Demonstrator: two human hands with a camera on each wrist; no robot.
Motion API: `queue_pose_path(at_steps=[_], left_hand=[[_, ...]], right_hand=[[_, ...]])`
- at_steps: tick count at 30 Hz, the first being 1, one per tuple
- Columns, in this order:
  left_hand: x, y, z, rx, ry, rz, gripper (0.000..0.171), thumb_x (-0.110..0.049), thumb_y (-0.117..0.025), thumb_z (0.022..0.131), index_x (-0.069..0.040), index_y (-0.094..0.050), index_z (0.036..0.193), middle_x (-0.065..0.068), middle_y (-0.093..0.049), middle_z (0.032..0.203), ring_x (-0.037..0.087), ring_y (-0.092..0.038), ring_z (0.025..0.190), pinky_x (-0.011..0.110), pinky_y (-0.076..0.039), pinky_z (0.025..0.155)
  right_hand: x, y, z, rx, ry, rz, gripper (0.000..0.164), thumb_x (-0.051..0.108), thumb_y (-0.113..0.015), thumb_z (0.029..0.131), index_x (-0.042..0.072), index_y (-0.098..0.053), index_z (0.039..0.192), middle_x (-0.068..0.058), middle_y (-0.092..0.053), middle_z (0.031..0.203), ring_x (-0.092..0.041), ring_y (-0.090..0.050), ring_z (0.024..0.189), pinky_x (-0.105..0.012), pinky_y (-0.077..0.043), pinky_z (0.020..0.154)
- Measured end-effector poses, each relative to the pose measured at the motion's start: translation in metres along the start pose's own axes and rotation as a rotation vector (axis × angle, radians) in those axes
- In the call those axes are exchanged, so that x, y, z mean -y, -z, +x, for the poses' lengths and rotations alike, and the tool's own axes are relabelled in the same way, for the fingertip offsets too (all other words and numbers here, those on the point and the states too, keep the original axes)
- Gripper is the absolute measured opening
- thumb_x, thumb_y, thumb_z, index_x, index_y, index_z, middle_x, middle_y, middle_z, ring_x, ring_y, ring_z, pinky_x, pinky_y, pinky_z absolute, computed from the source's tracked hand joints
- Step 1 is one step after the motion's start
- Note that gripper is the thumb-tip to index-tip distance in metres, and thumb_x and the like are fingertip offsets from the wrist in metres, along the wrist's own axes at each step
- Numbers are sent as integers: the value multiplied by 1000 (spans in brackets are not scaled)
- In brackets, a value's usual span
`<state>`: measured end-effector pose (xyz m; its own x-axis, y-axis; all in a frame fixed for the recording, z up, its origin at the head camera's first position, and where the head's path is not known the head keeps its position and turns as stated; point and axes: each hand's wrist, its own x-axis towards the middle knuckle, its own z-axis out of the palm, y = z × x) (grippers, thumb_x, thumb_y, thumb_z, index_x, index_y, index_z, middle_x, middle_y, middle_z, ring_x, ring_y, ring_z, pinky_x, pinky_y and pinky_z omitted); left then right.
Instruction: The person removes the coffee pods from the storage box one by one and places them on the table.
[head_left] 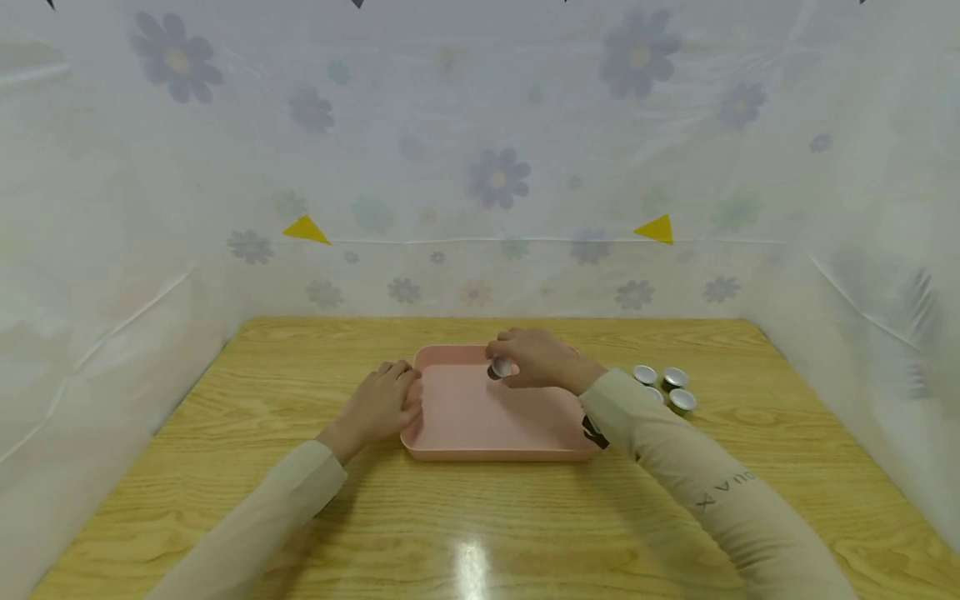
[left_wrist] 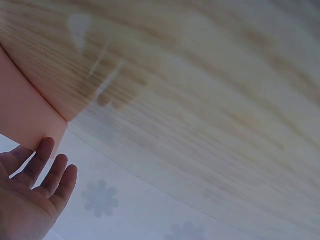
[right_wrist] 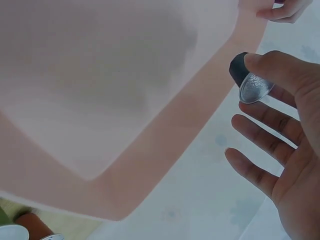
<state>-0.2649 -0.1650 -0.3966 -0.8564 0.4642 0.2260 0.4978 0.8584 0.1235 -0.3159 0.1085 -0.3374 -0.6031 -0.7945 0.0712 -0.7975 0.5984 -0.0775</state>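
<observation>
In the head view my right hand (head_left: 534, 358) is over the far part of a pink tray (head_left: 480, 417). Its thumb and index finger pinch a coffee capsule (right_wrist: 256, 88) with a dark body and a silver foil lid; the capsule is tilted, and the other fingers spread apart below it in the right wrist view. My left hand (head_left: 380, 406) holds the tray's left rim. In the left wrist view, one finger passes behind the tray wall (left_wrist: 30, 107), while another fingertip overlaps its outer side near the corner.
Several more coffee capsules (head_left: 675, 378) stand lids up on the wooden table (head_left: 480, 517), right of the tray and partly behind my right sleeve (head_left: 697, 467). White flowered sheeting (head_left: 480, 275) closes off the back and both sides.
</observation>
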Motion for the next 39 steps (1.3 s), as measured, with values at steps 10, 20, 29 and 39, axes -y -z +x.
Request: queue_pose_path(at_steps=[10, 20, 29, 39], left_hand=[[-1, 2, -1, -8, -7, -2, 40, -27, -59, 83, -2, -58, 115, 10, -55, 114, 30, -51, 107, 45, -47, 87], [-2, 2, 0, 9, -2, 0, 41, -28, -58, 84, -2, -58, 116, 10, -55, 115, 30, -51, 108, 45, -46, 87], [-2, 3, -1, 12, 3, 3, 41, -28, -57, 84, -3, -58, 116, 10, -55, 115, 30, -51, 108, 44, -46, 87], [0, 2, -1, -3, -5, 12, 40, -27, -59, 83, -2, -58, 115, 11, -55, 114, 30, -52, 107, 45, -47, 86]], right_hand=[[0, 4, -16, -9, 12, -53, 35, 20, -74, 74, 17, -61, 106, 1, -59, 96, -16, -56, 85, -34, -49, 70], [-4, 5, -37, -26, 40, -58, 36, 18, -76, 72, 14, -62, 105, 0, -60, 101, -19, -57, 87, -37, -49, 72], [-10, 9, -55, -44, 22, -54, 34, 17, -75, 72, 17, -62, 104, 2, -60, 104, -16, -55, 87, -35, -48, 69], [-20, 15, -75, -45, -2, -61, 36, 15, -74, 71, 18, -62, 105, 2, -60, 105, -17, -57, 88, -34, -49, 68]])
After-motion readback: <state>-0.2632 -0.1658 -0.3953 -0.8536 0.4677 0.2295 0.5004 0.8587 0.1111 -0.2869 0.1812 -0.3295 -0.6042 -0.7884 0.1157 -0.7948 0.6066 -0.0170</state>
